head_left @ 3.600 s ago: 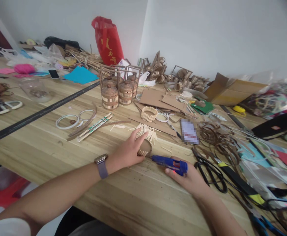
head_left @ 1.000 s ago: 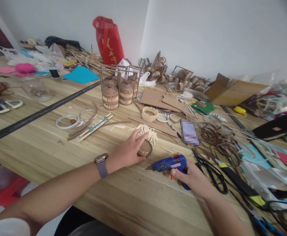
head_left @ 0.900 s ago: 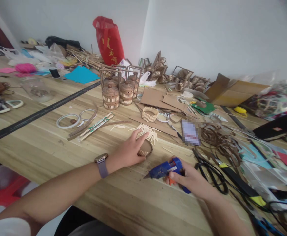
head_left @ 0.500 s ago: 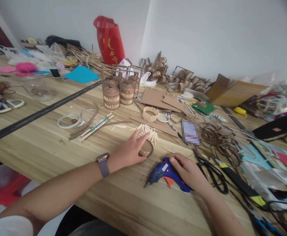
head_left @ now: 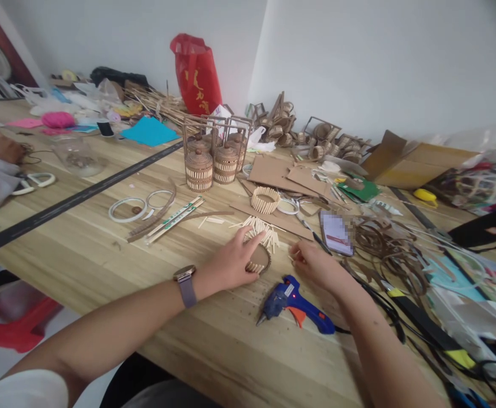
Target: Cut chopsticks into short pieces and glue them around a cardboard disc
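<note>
My left hand [head_left: 235, 258] grips a round brown base [head_left: 265, 255] by its edge, between the thumb and the fingers. A short row of pale wooden sticks stands along the base's near rim. To the right, my right hand [head_left: 313, 265] is closed in a pinch low over the table, with a pale stick end [head_left: 291, 258] showing at its fingertips. Just nearer to me, a blue glue gun [head_left: 305, 306] lies on its side, its red light lit and its nozzle pointing left. Beyond the base is a loose pile of short wooden sticks [head_left: 265, 229].
A finished ring of sticks [head_left: 265, 200] stands on cardboard [head_left: 273, 171]. Lidded baskets in frames [head_left: 199, 170] are farther back. Right lie a phone [head_left: 336, 232], brown strips [head_left: 384, 243] and cords. At far left, another person's hand [head_left: 1, 146] is near white-handled scissors [head_left: 39, 181].
My right hand has let go of the glue gun and moved up and away from it to a stick on the table. My left hand stays on the base. The view has shifted slightly.
</note>
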Demonstrator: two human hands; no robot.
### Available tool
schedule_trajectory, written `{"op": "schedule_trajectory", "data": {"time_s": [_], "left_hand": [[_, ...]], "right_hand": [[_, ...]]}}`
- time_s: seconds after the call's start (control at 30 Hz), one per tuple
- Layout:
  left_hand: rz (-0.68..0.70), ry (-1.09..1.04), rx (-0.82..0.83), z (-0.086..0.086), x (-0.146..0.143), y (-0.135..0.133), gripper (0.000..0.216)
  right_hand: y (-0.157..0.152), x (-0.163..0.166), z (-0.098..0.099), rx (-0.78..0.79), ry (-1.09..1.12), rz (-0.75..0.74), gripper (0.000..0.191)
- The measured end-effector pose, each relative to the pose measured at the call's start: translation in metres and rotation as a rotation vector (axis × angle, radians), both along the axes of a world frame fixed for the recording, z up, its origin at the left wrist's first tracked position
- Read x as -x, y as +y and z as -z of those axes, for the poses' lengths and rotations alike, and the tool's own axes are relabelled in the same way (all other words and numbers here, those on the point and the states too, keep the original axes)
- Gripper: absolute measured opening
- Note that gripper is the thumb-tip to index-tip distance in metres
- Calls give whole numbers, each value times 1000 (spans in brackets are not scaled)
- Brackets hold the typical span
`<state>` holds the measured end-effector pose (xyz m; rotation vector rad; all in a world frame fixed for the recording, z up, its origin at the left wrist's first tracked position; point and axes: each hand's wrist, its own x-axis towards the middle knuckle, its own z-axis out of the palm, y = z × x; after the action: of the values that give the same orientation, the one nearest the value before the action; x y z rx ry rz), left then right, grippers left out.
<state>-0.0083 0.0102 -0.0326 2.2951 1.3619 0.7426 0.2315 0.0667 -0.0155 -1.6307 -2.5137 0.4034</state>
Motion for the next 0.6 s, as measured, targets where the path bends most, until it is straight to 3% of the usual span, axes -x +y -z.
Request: {"op": "schedule_trajectory", "data": {"time_s": [0.17, 0.33, 0.5, 0.6], "left_hand": [[8, -5, -12, 1, 1, 0, 89], [8, -17, -30, 3, 1, 0, 88], [12, -5, -35, 3, 1, 1, 89], [18, -16, -43, 4, 1, 1, 90]], "right_hand": [[-6, -2, -1, -1, 2, -27, 12], [-15, 1, -15, -40, 69, -51, 13], [-35, 21, -27, 176, 373, -124, 14], [-44, 36, -27, 245, 427, -133, 12]]}}
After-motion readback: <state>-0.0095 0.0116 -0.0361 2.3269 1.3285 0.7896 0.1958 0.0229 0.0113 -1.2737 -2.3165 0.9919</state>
